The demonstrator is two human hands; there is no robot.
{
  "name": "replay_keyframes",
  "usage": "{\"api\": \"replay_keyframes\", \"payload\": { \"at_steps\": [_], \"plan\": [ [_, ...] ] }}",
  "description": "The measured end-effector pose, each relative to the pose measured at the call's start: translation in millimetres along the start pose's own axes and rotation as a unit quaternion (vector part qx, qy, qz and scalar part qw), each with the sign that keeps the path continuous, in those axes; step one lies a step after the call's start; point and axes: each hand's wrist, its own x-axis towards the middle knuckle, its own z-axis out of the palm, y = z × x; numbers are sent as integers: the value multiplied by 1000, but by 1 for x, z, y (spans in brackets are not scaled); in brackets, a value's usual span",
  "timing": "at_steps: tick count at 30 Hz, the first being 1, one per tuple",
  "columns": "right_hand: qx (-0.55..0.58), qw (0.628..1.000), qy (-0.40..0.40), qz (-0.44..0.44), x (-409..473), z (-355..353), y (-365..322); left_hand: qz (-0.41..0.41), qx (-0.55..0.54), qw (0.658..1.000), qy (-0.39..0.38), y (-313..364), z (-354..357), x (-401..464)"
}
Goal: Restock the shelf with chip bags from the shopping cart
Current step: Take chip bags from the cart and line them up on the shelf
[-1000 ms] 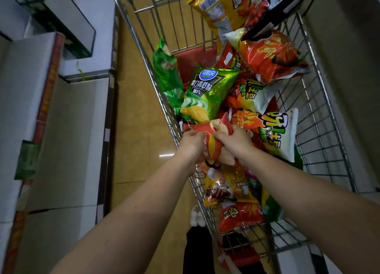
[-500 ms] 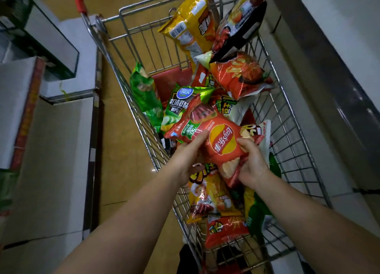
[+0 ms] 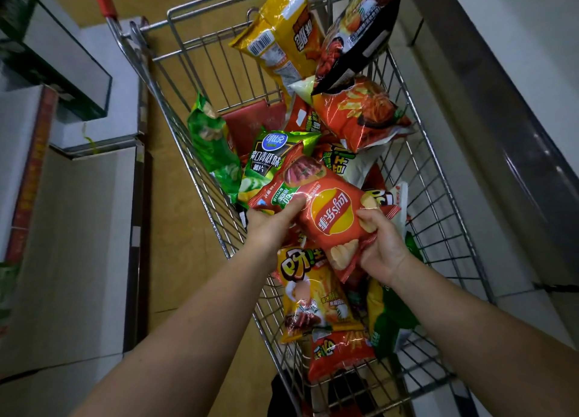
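Gripping red chip bag (image 3: pixel 326 210), both hands' fingers (image 3: pixel 368 217) curled

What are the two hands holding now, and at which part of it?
Both grip one red Lay's chip bag: the left hand at its left edge, the right hand at its lower right end.

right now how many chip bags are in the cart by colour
Counting only bags that show clearly:
red bags: 4, counting the held red bag
green bags: 3
yellow bags: 2
white bags: 2
black bag: 1
total: 12, and more may lie buried underneath
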Motion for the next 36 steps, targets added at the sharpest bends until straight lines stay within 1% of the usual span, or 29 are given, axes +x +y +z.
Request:
{"api": "replay_keyframes", "payload": {
  "at_steps": [1,2,3,4,5,6,7,8,10,11,12,14,15,17,19,20,21,22,24,25,27,28,29,30,32,33,34,36],
  "plan": [
    [-13,1000,5,-1,2,0,-3,28,34,999,32,1,-1,2],
    [-32,999,12,-2,4,-1,-6,63,91,992,64,3,-2,3],
    [-61,998,21,-4,7,-2,-10,101,172,976,86,5,-3,2],
    [-98,995,29,-6,9,-3,-16,144,266,948,92,8,-4,1],
    [-144,989,35,-9,12,-3,-22,191,357,911,80,10,-5,-1],
    [-196,980,33,-9,13,-3,-31,227,429,873,48,13,-6,-1],
    [-256,966,25,-8,15,-1,-40,250,475,844,7,17,-6,-2],
    [-320,947,9,-5,15,2,-51,263,504,822,-36,20,-6,-1],
    [-445,895,-34,7,12,14,-71,271,543,787,-111,29,-2,-2],
    [-499,864,-56,17,9,22,-81,264,549,780,-144,33,0,-2],
    [-547,834,-74,29,6,32,-89,246,534,787,-185,37,2,-3],
    [-616,780,-101,51,-2,49,-102,152,439,840,-281,43,4,-5],
    [-640,759,-109,58,-4,56,-106,105,388,859,-318,43,4,-6],
    [-669,731,-123,53,-7,68,-110,56,340,872,-347,40,1,-5],
    [-677,724,-133,24,-5,72,-109,43,294,892,-341,34,-3,-4],
    [-676,725,-130,-6,-3,71,-108,37,267,904,-331,32,-5,-5],
    [-667,734,-114,-50,0,67,-105,30,240,918,-315,29,-8,-4],
    [-640,756,-89,-106,2,63,-100,23,213,931,-296,28,-10,-4],
    [-542,812,-36,-214,4,51,-86,12,158,955,-252,25,-13,-2],
    [-499,828,-14,-256,2,46,-76,9,137,962,-235,24,-14,-1],
    [-445,840,21,-310,-4,38,-55,4,103,972,-211,22,-16,-1],
    [-419,850,35,-318,-6,36,-45,-1,85,976,-200,21,-17,-1],
    [-390,867,47,-306,-8,35,-37,-8,67,979,-192,21,-19,-1],
    [-360,892,51,-270,-8,33,-30,-16,52,980,-190,21,-20,-2],
    [-293,943,12,-157,-6,27,-19,-31,39,979,-199,21,-21,-4],
    [-274,956,-16,-104,-5,24,-15,-36,39,977,-205,21,-22,-5],
    [-263,961,-43,-68,-4,21,-11,-38,41,976,-209,21,-22,-5],
    [-248,965,-69,-48,-3,20,-7,-37,47,976,-207,19,-23,-6]
  ]
}}
